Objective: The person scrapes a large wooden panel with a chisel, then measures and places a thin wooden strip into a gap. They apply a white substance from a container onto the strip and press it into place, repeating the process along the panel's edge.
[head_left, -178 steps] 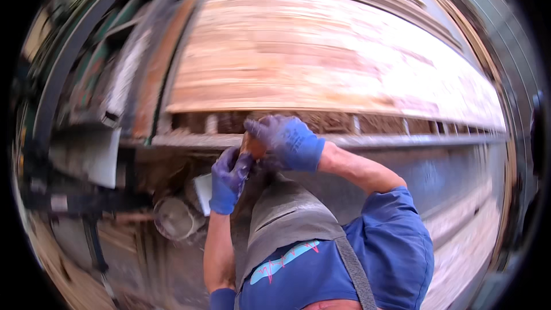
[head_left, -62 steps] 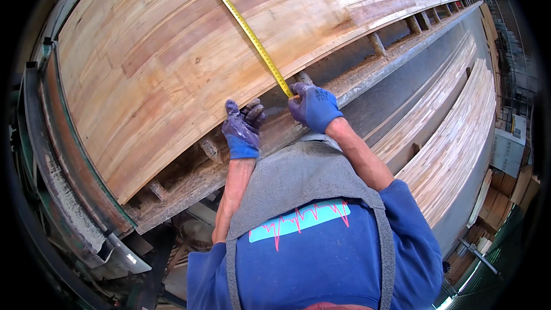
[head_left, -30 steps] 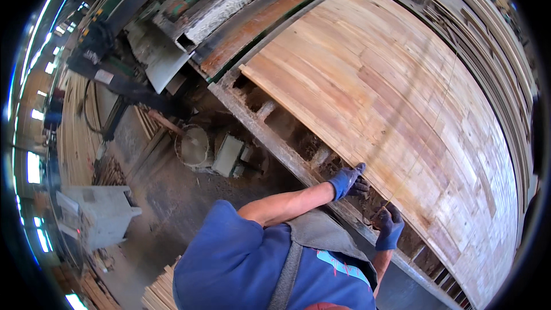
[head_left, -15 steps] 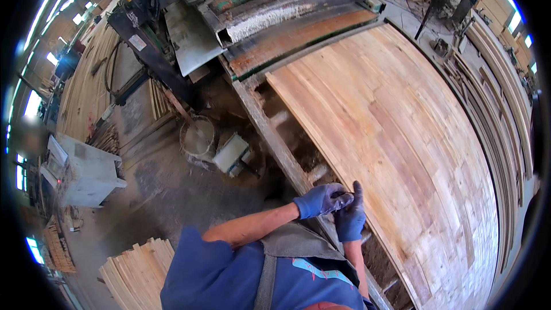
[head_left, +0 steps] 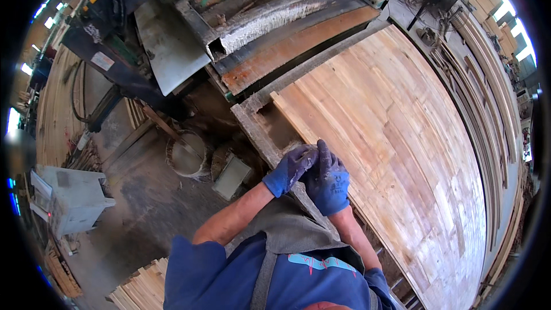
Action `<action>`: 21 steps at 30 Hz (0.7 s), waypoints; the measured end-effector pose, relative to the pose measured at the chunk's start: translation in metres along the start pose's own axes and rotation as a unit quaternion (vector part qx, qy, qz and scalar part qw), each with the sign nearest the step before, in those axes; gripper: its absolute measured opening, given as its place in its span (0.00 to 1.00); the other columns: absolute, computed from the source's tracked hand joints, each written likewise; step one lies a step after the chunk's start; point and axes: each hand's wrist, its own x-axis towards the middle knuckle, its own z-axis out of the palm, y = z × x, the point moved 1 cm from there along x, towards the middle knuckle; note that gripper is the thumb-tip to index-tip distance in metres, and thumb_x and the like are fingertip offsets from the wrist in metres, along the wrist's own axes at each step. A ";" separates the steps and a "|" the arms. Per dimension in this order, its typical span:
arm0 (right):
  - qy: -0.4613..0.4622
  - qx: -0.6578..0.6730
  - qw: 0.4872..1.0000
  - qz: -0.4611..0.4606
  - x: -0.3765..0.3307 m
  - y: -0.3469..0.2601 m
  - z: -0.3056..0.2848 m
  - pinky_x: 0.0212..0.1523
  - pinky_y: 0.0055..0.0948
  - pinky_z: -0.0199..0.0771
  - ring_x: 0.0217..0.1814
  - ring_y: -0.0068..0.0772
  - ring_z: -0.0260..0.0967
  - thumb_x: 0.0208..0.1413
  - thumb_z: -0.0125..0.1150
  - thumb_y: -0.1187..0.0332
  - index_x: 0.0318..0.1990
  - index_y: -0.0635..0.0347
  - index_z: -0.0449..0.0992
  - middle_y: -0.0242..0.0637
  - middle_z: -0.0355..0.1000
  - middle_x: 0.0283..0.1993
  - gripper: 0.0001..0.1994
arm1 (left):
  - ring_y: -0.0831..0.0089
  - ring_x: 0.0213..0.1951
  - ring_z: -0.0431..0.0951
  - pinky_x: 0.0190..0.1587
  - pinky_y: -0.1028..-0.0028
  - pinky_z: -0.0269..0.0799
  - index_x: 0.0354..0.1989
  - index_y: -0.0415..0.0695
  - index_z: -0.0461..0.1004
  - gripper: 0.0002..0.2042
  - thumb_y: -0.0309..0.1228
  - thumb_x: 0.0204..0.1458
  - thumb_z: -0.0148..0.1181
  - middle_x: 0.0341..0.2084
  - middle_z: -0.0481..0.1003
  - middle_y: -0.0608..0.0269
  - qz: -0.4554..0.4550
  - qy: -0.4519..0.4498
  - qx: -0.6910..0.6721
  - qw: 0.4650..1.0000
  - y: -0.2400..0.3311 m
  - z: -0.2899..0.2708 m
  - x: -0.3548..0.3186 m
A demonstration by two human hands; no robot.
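Observation:
My hands, in blue work gloves with dark-coated fingers, meet beside the left edge of a large wooden panel made of many glued strips. My left hand is closed, its fingers bent toward the right one. Right against it, my right hand has one finger raised along the panel's edge and the others curled. Anything between the fingers is hidden. Under the panel runs a dusty metal frame with rollers or bars.
A rusty steel beam press spans the panel's far end. To the left are a bucket, a pale rectangular container and a grey control cabinet. Stacked wood strips lie at lower left; long boards lie along the right.
Both hands have moved up and slightly left along the panel's edge, staying together. The view has shifted, with the press now nearer.

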 end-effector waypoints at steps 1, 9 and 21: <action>-0.002 -0.010 1.000 0.009 0.003 0.002 0.004 0.41 0.50 0.75 0.41 0.59 0.74 0.45 0.65 0.73 0.65 0.69 0.61 0.55 0.75 0.43 0.36 | 0.76 0.40 0.74 0.43 0.73 0.72 0.44 0.41 0.76 0.14 0.39 0.65 0.53 0.37 0.75 0.64 -0.013 0.005 -0.007 1.000 -0.006 -0.002 0.003; -0.020 0.013 0.998 0.058 0.018 0.029 0.012 0.41 0.48 0.76 0.40 0.58 0.75 0.44 0.67 0.72 0.52 0.62 0.72 0.50 0.77 0.39 0.23 | 0.80 0.40 0.76 0.42 0.77 0.74 0.47 0.44 0.77 0.15 0.41 0.67 0.50 0.38 0.78 0.66 -0.228 0.022 -0.272 0.935 -0.030 -0.011 0.015; 0.016 0.011 0.998 0.065 0.026 0.029 0.008 0.48 0.49 0.74 0.46 0.57 0.75 0.48 0.69 0.65 0.54 0.65 0.73 0.53 0.77 0.44 0.25 | 0.76 0.45 0.76 0.49 0.75 0.74 0.51 0.42 0.77 0.13 0.34 0.63 0.57 0.43 0.77 0.64 -0.099 0.016 -0.109 0.989 -0.005 -0.008 0.033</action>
